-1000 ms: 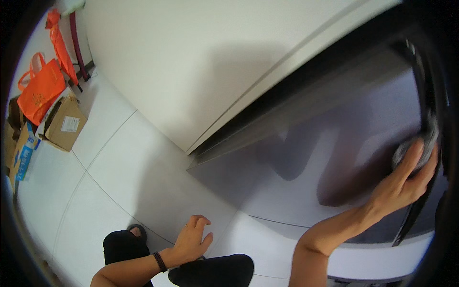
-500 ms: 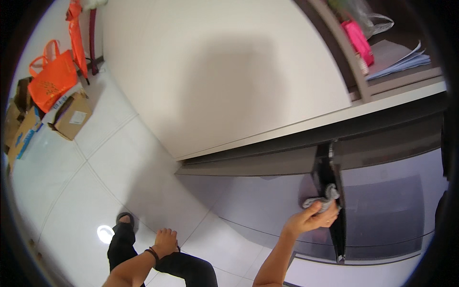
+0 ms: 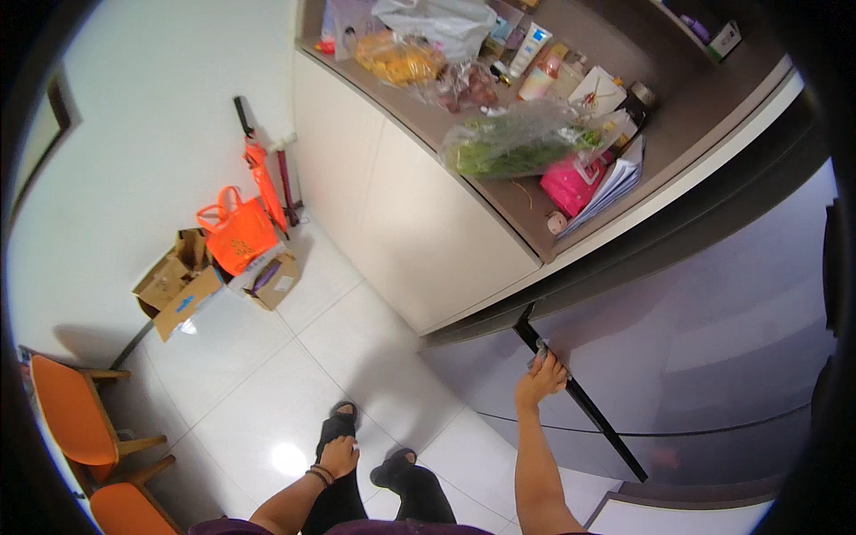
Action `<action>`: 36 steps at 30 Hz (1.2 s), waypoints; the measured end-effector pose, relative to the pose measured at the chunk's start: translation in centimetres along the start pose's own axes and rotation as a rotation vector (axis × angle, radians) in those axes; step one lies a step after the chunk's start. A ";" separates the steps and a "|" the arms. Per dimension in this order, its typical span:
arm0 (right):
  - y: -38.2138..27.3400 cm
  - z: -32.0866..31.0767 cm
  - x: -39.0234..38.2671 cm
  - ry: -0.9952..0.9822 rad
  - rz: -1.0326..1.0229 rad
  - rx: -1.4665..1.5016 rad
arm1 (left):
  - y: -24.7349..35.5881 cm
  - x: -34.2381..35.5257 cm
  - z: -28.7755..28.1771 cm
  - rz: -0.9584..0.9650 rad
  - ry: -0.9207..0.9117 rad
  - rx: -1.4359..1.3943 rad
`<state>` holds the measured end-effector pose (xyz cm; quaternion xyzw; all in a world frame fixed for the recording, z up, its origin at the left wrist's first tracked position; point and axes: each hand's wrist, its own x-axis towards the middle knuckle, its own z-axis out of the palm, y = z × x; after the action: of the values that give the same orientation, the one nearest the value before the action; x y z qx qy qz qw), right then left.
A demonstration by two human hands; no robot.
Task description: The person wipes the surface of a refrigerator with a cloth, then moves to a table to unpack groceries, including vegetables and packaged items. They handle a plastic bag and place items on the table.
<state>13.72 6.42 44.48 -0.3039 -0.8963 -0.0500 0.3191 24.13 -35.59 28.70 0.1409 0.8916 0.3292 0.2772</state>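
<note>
Head view, only one: right hand (image 3: 541, 373) is closed on a grey cloth (image 3: 538, 355), pressing it against the upper end of a black strip (image 3: 580, 401) that runs down the front of a glossy grey panel (image 3: 713, 357). Cloth shows only as a small wad past the fingertips; most of it is hidden under the palm. Judgement: cloth is light, soft and limp, bunches easily, best held balled in the palm with fingers spread over it; on the slick panel it should slide with little drag. Left hand (image 3: 339, 456) hangs low, well left of the grip, fingers loosely curled and holding nothing, wristband on, just above a knee. Up and left of the grip: a beige cabinet (image 3: 419, 232) whose counter holds a bag of greens (image 3: 517, 147) and a pink pouch (image 3: 571, 183). Far left of the grip: an orange bag (image 3: 236, 236), cardboard boxes (image 3: 178, 285), orange chairs (image 3: 71, 419). White tile floor (image 3: 250, 383) below.
</note>
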 end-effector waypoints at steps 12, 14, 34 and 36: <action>0.1 0.2 1.4 -0.308 0.186 -0.195 | 1.8 -0.2 -15.0 -0.051 0.219 -0.253; 0.1 0.4 1.2 -0.291 0.205 -0.182 | 3.6 1.6 -17.4 0.022 0.292 -0.302; 0.8 -9.0 0.8 -0.268 -0.007 0.622 | 41.7 37.1 -37.6 0.275 0.588 0.536; -0.3 -10.0 1.3 -0.384 0.091 0.741 | 42.0 38.5 -38.7 0.249 0.532 0.550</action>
<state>18.19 3.97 53.22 -0.2117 -0.8826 0.3474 0.2356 -26.77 -7.35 65.51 0.2266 0.9632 0.1342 -0.0532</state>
